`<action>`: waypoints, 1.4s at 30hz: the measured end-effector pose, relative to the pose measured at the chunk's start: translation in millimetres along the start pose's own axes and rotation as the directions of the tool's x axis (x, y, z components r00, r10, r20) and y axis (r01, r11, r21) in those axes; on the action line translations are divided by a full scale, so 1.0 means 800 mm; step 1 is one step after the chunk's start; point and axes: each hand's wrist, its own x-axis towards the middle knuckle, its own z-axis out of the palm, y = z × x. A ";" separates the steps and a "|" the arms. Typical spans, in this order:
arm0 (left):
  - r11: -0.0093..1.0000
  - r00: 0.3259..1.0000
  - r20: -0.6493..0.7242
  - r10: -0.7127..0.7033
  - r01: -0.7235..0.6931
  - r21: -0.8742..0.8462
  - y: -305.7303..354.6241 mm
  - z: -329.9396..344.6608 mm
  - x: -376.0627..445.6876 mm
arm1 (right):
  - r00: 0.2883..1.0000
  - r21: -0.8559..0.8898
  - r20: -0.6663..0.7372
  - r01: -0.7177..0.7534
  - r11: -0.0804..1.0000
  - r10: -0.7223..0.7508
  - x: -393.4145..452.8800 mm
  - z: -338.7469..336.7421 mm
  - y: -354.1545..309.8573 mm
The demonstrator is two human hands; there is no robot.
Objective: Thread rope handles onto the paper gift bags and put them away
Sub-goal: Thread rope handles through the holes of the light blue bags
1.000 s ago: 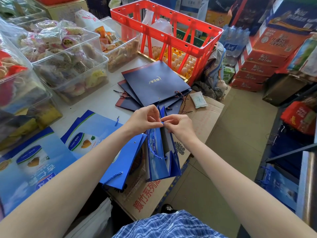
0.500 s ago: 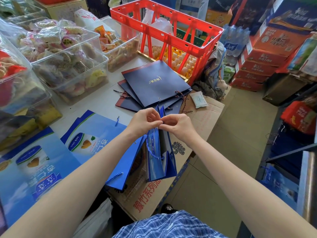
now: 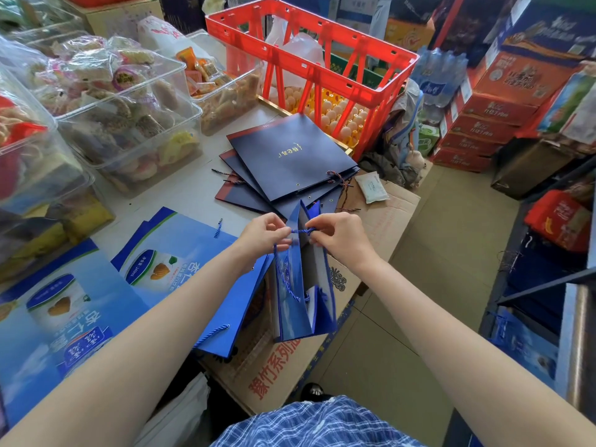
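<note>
A bright blue paper gift bag (image 3: 295,295) hangs folded and upright over the table's front edge. A blue rope (image 3: 301,231) stretches across its top edge. My left hand (image 3: 264,235) pinches one end of the rope at the bag's left side, and my right hand (image 3: 338,237) pinches the other end at the right. A second rope loop (image 3: 290,290) dangles down the bag's face. Another blue bag (image 3: 232,312) with a rope handle lies flat beside it. Several dark navy bags (image 3: 290,159) are stacked further back.
Light blue printed bags (image 3: 154,253) lie flat at the left. Clear snack tubs (image 3: 129,114) line the back left, and a red crate (image 3: 309,66) holds eggs behind the navy stack. A cardboard box (image 3: 380,221) sits under the bags; stacked cartons (image 3: 490,117) stand at right.
My hands have drawn slightly apart, so a short stretch of blue rope now shows taut between them at the bag's top. The bag hangs in the same place.
</note>
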 end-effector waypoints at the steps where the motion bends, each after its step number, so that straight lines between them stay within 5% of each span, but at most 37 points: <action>1: 0.995 0.999 0.040 -0.018 0.022 -0.097 0.003 0.001 -0.002 | 1.000 -0.079 -0.011 0.013 0.997 -0.013 0.000 0.001 0.001; 4: 0.934 0.982 0.182 -0.045 0.106 -0.341 0.011 0.001 -0.010 | 0.999 -0.165 -0.038 0.028 0.986 -0.035 -0.004 0.003 0.005; 9: 0.835 0.951 0.306 -0.039 0.200 -0.513 0.013 -0.010 -0.016 | 0.998 -0.020 -0.057 -0.019 1.000 0.018 -0.007 0.002 0.005; 21: 0.686 0.959 0.217 -0.183 0.283 -0.670 0.006 -0.004 -0.019 | 0.997 0.036 0.008 0.072 0.997 -0.072 -0.008 0.003 0.006; 26: 0.694 0.962 0.182 -0.203 0.272 -0.667 0.008 -0.011 -0.021 | 0.916 -0.219 -0.259 0.253 0.942 -0.306 -0.017 -0.005 0.017; 30: 0.706 0.965 0.170 -0.200 0.262 -0.658 0.012 -0.013 -0.024 | 0.998 -0.049 -0.012 -0.061 0.997 0.060 -0.014 -0.011 0.025; 33: 0.873 0.973 -0.047 -0.226 0.181 -0.453 0.021 -0.004 -0.018 | 0.990 0.027 0.009 -0.144 0.989 0.144 -0.017 -0.007 0.021; 35: 0.999 0.937 -0.346 0.041 -0.043 0.001 0.021 0.002 -0.012 | 0.991 0.031 -0.005 -0.135 0.990 0.135 -0.017 -0.004 0.019; 36: 0.937 0.868 -0.382 0.316 -0.221 0.272 0.019 0.005 -0.010 | 0.991 0.036 0.009 -0.132 0.991 0.132 -0.015 -0.001 0.017; 38: 0.629 0.705 -0.133 0.697 -0.512 0.585 0.020 0.014 -0.013 | 0.992 0.049 0.036 -0.119 0.992 0.117 -0.012 0.003 0.014; 40: 0.326 0.603 0.132 0.787 -0.588 0.741 0.014 0.021 -0.014 | 0.995 0.062 0.046 -0.090 0.994 0.088 -0.009 0.004 0.008; 42: 0.160 0.597 0.215 0.773 -0.512 0.844 0.005 0.021 -0.011 | 0.998 0.067 0.047 -0.054 0.996 0.051 -0.010 0.005 0.005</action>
